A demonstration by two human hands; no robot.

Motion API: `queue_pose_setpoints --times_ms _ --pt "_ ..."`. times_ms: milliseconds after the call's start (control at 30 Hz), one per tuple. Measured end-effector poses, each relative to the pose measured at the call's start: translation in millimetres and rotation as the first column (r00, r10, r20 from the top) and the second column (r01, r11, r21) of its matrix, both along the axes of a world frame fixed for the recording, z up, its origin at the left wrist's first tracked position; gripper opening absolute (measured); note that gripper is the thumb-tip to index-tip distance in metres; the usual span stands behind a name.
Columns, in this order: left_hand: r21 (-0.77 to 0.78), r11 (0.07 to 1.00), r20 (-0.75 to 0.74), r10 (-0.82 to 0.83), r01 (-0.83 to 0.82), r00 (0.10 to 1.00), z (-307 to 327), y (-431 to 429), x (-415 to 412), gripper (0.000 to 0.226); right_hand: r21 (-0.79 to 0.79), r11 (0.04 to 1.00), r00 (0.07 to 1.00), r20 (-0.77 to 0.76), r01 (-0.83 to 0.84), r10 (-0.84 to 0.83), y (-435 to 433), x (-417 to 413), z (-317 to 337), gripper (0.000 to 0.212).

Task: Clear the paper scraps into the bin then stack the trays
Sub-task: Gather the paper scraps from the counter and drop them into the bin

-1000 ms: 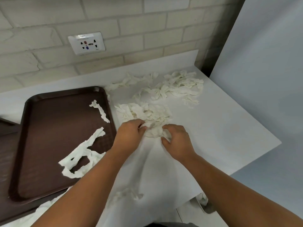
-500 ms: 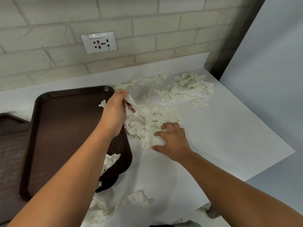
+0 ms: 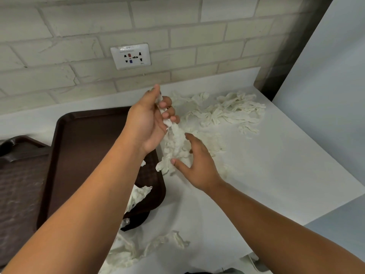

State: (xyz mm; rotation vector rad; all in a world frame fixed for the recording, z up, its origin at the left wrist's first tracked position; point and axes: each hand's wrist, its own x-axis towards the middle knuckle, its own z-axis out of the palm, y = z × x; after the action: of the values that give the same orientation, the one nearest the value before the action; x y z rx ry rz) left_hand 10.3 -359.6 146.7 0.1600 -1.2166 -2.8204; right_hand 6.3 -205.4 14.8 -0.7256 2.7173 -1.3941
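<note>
My left hand (image 3: 151, 120) is raised above the counter and grips the top of a hanging bunch of white paper scraps (image 3: 174, 147). My right hand (image 3: 194, 165) cups the bunch's lower end with curved fingers and thumb. More scraps lie in a pile at the back (image 3: 229, 111) and near the counter's front edge (image 3: 138, 252). A dark brown tray (image 3: 83, 155) lies left of my hands, with some scraps on it partly hidden by my left arm. A second brown tray (image 3: 17, 184) sits at the far left.
The white counter (image 3: 276, 175) ends at an edge on the right and in front. A brick wall with a power socket (image 3: 130, 56) stands behind. A grey panel (image 3: 325, 76) rises at the right. No bin is in view.
My left hand has lifted a bunch of scraps up off the counter toward the wall. My right hand moved from pressing the pile to cupping the hanging bunch's lower end.
</note>
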Motion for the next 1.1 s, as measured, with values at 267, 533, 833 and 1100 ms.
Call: queue_pose_setpoints --times_ms 267,533,833,1100 --pt "0.199 0.980 -0.070 -0.008 0.022 0.998 10.1 11.1 -9.8 0.032 -0.582 0.781 0.715 0.644 0.227 0.273 1.6 -15.5 43.3 0.023" --pt "-0.623 0.781 0.051 0.074 -0.026 0.996 -40.3 58.7 -12.9 0.027 -0.759 0.405 0.432 0.632 0.509 0.643 14.7 -19.0 68.0 0.058" --pt "-0.964 0.266 -0.069 -0.265 0.004 0.962 -74.9 85.2 -5.2 0.043 -0.522 0.517 0.560 0.823 0.678 0.096 35.1 -36.2 58.3 0.028" --pt "-0.876 0.482 -0.086 -0.166 0.004 0.982 -76.4 75.4 -16.9 0.007 -0.374 0.527 0.503 0.856 0.763 -0.120 77.2 -51.4 46.1 0.034"
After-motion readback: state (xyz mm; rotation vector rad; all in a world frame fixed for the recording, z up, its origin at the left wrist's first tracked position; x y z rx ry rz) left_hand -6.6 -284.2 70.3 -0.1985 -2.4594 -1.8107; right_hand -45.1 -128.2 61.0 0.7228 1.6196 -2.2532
